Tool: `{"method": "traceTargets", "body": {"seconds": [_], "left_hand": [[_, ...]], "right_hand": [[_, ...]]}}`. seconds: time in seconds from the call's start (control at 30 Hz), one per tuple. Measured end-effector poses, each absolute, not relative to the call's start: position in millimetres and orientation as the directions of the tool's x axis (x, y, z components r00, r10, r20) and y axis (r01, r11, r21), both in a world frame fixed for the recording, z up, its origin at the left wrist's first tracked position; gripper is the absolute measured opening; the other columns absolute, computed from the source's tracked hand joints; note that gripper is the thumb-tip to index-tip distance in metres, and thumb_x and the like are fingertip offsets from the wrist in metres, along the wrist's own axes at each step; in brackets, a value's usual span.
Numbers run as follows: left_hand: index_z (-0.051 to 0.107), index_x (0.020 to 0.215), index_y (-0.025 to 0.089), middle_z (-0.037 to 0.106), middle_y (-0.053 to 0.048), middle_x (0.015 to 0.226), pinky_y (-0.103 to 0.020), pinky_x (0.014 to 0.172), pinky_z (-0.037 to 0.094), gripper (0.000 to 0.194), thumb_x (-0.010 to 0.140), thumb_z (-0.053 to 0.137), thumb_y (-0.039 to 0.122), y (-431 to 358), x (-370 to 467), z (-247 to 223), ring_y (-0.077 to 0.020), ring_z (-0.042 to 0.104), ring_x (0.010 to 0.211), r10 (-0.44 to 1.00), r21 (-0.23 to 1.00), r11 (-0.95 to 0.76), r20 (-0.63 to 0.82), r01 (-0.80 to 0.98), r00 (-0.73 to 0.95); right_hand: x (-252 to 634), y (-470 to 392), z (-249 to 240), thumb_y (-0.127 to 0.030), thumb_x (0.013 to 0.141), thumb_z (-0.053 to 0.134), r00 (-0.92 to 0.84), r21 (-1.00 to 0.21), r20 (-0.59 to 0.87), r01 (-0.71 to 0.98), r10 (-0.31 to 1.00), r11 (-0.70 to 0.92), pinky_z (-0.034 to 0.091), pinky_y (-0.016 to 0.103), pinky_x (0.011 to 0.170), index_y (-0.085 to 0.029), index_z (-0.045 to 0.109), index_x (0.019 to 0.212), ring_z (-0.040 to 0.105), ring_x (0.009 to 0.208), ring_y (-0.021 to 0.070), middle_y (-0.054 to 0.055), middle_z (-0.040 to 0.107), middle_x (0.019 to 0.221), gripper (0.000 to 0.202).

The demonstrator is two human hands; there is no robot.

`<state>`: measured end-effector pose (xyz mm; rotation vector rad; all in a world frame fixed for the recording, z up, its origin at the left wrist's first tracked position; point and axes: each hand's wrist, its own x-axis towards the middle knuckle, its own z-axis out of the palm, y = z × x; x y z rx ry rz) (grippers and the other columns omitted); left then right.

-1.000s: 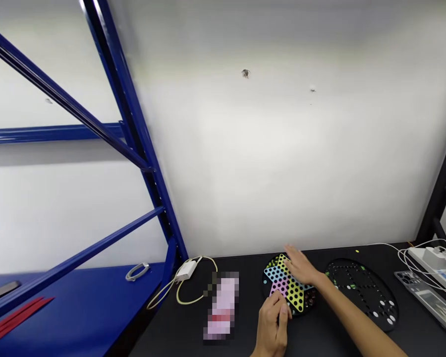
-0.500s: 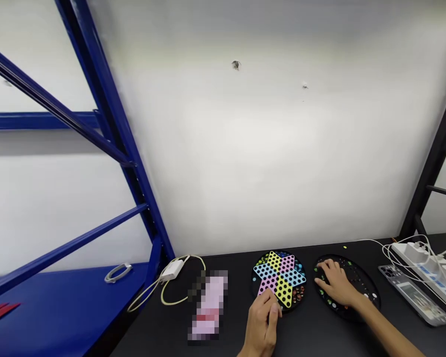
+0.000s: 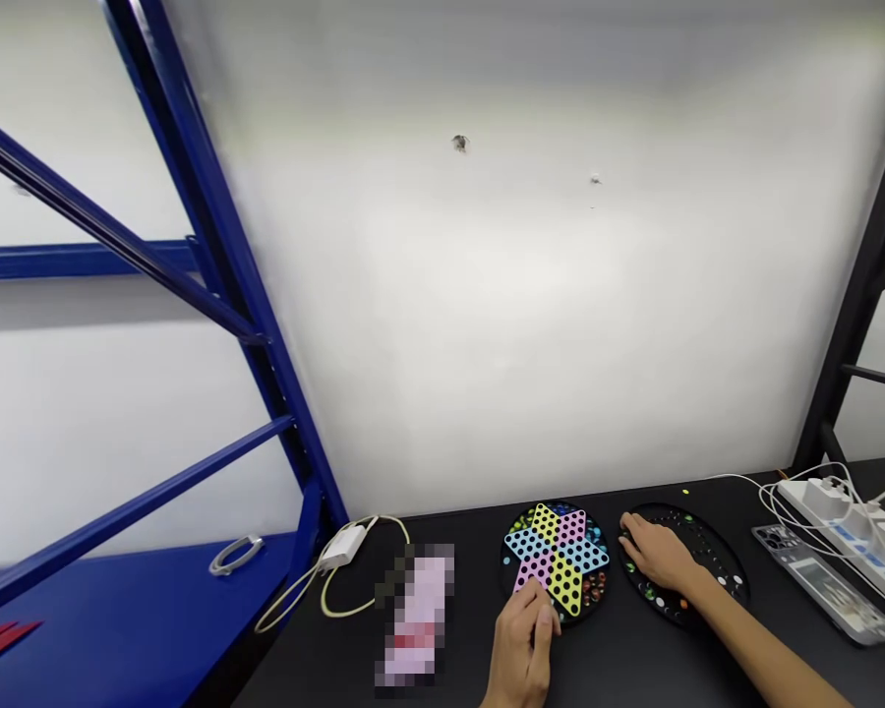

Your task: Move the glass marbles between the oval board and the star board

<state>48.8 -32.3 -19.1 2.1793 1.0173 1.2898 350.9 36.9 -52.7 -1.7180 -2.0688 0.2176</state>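
A round Chinese checkers board (image 3: 576, 557) with a star of yellow, pink and blue points lies on the black table, colored marbles around its star. My left hand (image 3: 522, 634) is closed at the board's near edge, fingers curled over the pink point; whatever is in them is hidden. To its right sits a round black tray (image 3: 734, 560) holding scattered marbles, some green, white and orange. Over the tray's left part is my right hand (image 3: 660, 556), fingertips drawn together at the left rim. I cannot make out what they hold.
A grey phone-like device (image 3: 826, 585) and a white power strip (image 3: 855, 531) with cables lie at the right. Left are a white adapter (image 3: 343, 546) with its cord and a pixelated pink item (image 3: 417, 615). A blue metal rack (image 3: 258, 334) stands beyond.
My right hand has shifted left to the tray's left rim, and its spread fingers have come together. My left hand stays at the board's near edge. The view has tilted slightly.
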Motion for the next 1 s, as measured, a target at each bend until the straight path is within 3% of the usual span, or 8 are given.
{"method": "traceTargets", "body": {"seconds": [0.13, 0.27, 0.4, 0.53, 0.67, 0.8, 0.9, 1.0], "left_hand": [[0.051, 0.068, 0.021, 0.056, -0.001, 0.074, -0.027, 0.066, 0.042, 0.049, 0.108, 0.026, 0.036, -30.7, 48.3, -17.8, -0.0154, 0.056, 0.068, 0.763, 0.663, -0.646, 0.581, 0.379, 0.283], [0.051, 0.068, 0.022, 0.057, -0.001, 0.073, -0.027, 0.064, 0.043, 0.049, 0.108, 0.027, 0.036, -30.6, 48.4, -18.7, -0.0158, 0.056, 0.067, 0.761, 0.661, -0.647, 0.589, 0.38, 0.271], [0.052, 0.068, 0.022, 0.057, -0.002, 0.074, -0.028, 0.065, 0.043, 0.05, 0.108, 0.025, 0.037, -30.5, 47.3, -19.8, -0.0163, 0.056, 0.068, 0.76, 0.661, -0.648, 0.591, 0.378, 0.27], [0.051, 0.068, 0.021, 0.057, -0.002, 0.074, -0.027, 0.065, 0.043, 0.051, 0.108, 0.024, 0.037, -30.2, 45.6, -19.3, -0.0157, 0.056, 0.067, 0.748, 0.655, -0.663, 0.597, 0.363, 0.29], [0.051, 0.069, 0.021, 0.056, -0.002, 0.074, -0.027, 0.065, 0.042, 0.05, 0.108, 0.025, 0.037, -30.2, 45.7, -19.5, -0.0156, 0.056, 0.068, 0.754, 0.663, -0.656, 0.589, 0.36, 0.29], [0.052, 0.069, 0.022, 0.057, -0.002, 0.074, -0.028, 0.065, 0.042, 0.051, 0.108, 0.025, 0.04, -31.0, 47.2, -19.4, -0.0162, 0.056, 0.068, 0.762, 0.67, -0.647, 0.585, 0.365, 0.276], [0.053, 0.068, 0.022, 0.056, -0.002, 0.073, -0.028, 0.064, 0.043, 0.054, 0.108, 0.022, 0.04, -32.9, 48.0, -17.2, -0.016, 0.056, 0.067, 0.762, 0.673, -0.648, 0.587, 0.358, 0.275], [0.052, 0.067, 0.021, 0.057, -0.003, 0.073, -0.028, 0.063, 0.042, 0.055, 0.108, 0.021, 0.04, -34.8, 48.2, -14.9, -0.0159, 0.056, 0.067, 0.758, 0.664, -0.652, 0.594, 0.368, 0.271]], "right_hand": [[349.1, 48.4, -56.3, -0.037, 0.091, 0.056, -0.047, -0.53, 0.253, 0.829, 0.966, 0.179, 0.043, 0.031, 0.07, -0.023, 0.058, 0.091, 0.067, 0.076, 0.0236, 0.007, 0.069, 0.086, 0.015], [356.8, 54.6, -54.5, -0.054, 0.084, 0.062, 0.116, -0.73, 0.284, 0.67, 0.952, 0.136, 0.042, 0.029, 0.063, -0.024, 0.05, 0.074, 0.059, 0.062, 0.0192, 0.0, 0.057, 0.063, 0.034], [387.0, 55.7, -41.4, -0.067, 0.087, 0.043, 0.334, -0.893, 0.237, 0.445, 0.912, 0.069, 0.036, 0.026, 0.046, -0.027, 0.038, 0.069, 0.041, 0.046, 0.0131, -0.005, 0.042, 0.055, 0.045], [426.6, 51.2, -31.1, -0.061, 0.088, 0.028, 0.451, -0.926, 0.159, 0.377, 0.878, -0.026, 0.033, 0.026, 0.041, -0.027, 0.036, 0.07, 0.038, 0.043, 0.013, -0.004, 0.042, 0.057, 0.039], [449.2, 45.7, -33.6, -0.058, 0.089, 0.029, 0.515, -0.849, 0.111, 0.494, 0.85, -0.189, 0.039, 0.029, 0.047, -0.027, 0.043, 0.068, 0.049, 0.047, 0.0178, -0.001, 0.046, 0.053, 0.04], [449.8, 42.2, -41.5, -0.051, 0.088, 0.047, 0.483, -0.616, 0.087, 0.714, 0.871, -0.334, 0.05, 0.041, 0.071, -0.024, 0.054, 0.067, 0.068, 0.074, 0.0307, 0.009, 0.065, 0.066, 0.035], [438.5, 42.6, -47.0, -0.046, 0.091, 0.048, 0.427, -0.42, 0.091, 0.836, 0.9, -0.354, 0.05, 0.051, 0.079, -0.019, 0.063, 0.081, 0.071, 0.084, 0.0398, 0.018, 0.072, 0.08, 0.032], [423.9, 43.9, -51.3, -0.038, 0.096, 0.045, 0.364, -0.28, 0.123, 0.905, 0.923, -0.319, 0.05, 0.051, 0.082, -0.013, 0.064, 0.102, 0.073, 0.09, 0.0416, 0.023, 0.073, 0.088, 0.032]]}}
